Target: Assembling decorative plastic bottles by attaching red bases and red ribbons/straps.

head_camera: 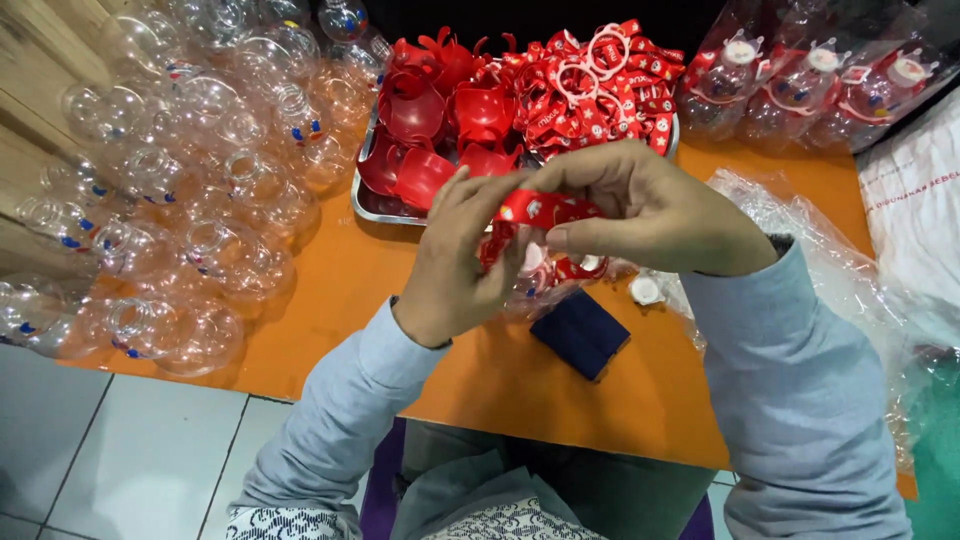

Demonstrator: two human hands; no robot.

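Both hands up front: left hand (455,255) & right hand (640,215) each w/ grip pinching red strap (535,208) above orange tabletop (500,380). Likely mid-fitting strap; next probably needs alignment onto clear bottle (535,285) below.

Both forearms, in pale grey sleeves, reach forward and angle inward so the hands meet in the middle. The left hand (462,262) is raised with fingers upright and thumb pressed inward. The right hand (640,210) comes across from the right, knuckles up, fingertips pinched together against the left.
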